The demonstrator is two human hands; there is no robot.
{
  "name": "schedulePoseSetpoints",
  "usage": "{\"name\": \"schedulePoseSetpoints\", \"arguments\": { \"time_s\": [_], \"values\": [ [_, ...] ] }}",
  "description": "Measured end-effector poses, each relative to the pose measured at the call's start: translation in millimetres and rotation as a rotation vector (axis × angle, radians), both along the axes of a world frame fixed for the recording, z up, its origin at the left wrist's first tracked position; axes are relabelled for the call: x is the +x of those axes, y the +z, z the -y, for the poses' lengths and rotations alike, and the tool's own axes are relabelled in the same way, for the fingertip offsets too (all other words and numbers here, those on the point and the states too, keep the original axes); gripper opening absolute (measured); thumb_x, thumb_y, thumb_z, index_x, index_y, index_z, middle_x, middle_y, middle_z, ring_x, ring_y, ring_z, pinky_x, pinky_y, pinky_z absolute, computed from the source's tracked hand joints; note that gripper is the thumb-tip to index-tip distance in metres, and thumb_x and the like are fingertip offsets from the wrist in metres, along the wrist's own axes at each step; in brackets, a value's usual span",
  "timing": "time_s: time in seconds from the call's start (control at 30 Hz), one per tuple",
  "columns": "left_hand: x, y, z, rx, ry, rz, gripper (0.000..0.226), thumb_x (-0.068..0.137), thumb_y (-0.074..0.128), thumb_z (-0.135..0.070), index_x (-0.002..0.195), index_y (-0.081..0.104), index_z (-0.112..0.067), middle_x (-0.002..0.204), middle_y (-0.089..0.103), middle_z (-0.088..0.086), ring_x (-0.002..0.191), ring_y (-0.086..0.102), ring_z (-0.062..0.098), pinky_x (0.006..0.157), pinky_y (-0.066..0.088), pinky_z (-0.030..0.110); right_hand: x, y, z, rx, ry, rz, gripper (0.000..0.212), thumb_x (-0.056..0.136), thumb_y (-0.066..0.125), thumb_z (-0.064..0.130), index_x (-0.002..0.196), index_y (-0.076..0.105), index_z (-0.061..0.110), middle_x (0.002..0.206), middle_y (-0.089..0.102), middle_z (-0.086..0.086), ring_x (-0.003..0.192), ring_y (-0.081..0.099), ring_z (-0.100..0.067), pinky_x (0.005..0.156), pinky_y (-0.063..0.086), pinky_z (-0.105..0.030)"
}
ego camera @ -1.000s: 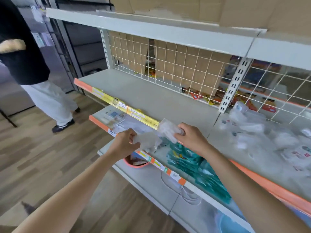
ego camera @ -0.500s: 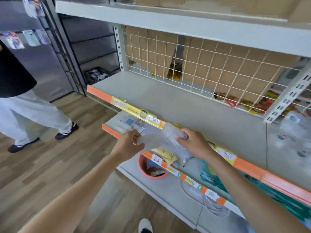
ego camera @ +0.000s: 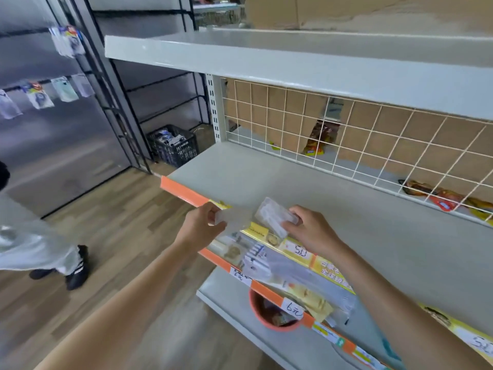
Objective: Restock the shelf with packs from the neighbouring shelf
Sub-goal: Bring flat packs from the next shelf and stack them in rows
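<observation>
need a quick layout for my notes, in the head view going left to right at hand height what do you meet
Other person's dark shoe → left hand gripping a clear pack → second clear pack → right hand holding it over the grey shelf.

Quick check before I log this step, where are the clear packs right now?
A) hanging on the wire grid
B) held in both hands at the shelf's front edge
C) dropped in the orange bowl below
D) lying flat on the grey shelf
B: the left hand and right hand each grip a clear pack over the grey shelf front edge.
</observation>
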State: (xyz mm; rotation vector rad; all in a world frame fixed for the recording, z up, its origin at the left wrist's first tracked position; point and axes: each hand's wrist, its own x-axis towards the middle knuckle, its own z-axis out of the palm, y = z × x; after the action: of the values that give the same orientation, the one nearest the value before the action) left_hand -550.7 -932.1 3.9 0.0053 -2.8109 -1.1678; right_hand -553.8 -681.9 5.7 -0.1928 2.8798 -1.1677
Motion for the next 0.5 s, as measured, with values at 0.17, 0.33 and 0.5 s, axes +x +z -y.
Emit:
{"name": "schedulePoseSetpoints", "arguments": {
  "time_s": [0.17,0.33,0.5],
  "values": [
    [-59,-5,38,0.054,-0.083,-0.036,0.017,0.078,0.068,-0.007,0.089,0.057,-0.013,0.083,0.064,0.001,0.071,0.057,0.002,0.058,0.037,0.001,-36,-5,36,0.006,-0.113,-0.026,0.020,0.083,0.061,0.021,0.089,0.056,0.003,0.083,0.060,-0.018,0.076,0.053,-0.031,0.066,0.040,-0.034],
    [-114,-3,85,0.069,-0.186,-0.034,0.017,0.080,0.068,-0.005,0.089,0.055,-0.012,0.084,0.061,0.005,0.078,0.058,0.017,0.058,0.039,0.004,-66,-5,88,-0.034,-0.188,-0.001,0.011,0.084,0.062,0.017,0.084,0.053,0.010,0.075,0.048,-0.007,0.070,0.042,-0.020,0.058,0.028,-0.026],
    [-159,-14,109,0.042,-0.263,0.007,0.017,0.081,0.068,-0.011,0.092,0.055,-0.013,0.086,0.061,0.004,0.080,0.059,0.018,0.058,0.039,0.007,-77,-13,117,-0.034,-0.273,0.013,0.008,0.084,0.060,0.016,0.087,0.054,0.012,0.080,0.054,-0.006,0.076,0.048,-0.022,0.062,0.030,-0.028]
  ]
}}
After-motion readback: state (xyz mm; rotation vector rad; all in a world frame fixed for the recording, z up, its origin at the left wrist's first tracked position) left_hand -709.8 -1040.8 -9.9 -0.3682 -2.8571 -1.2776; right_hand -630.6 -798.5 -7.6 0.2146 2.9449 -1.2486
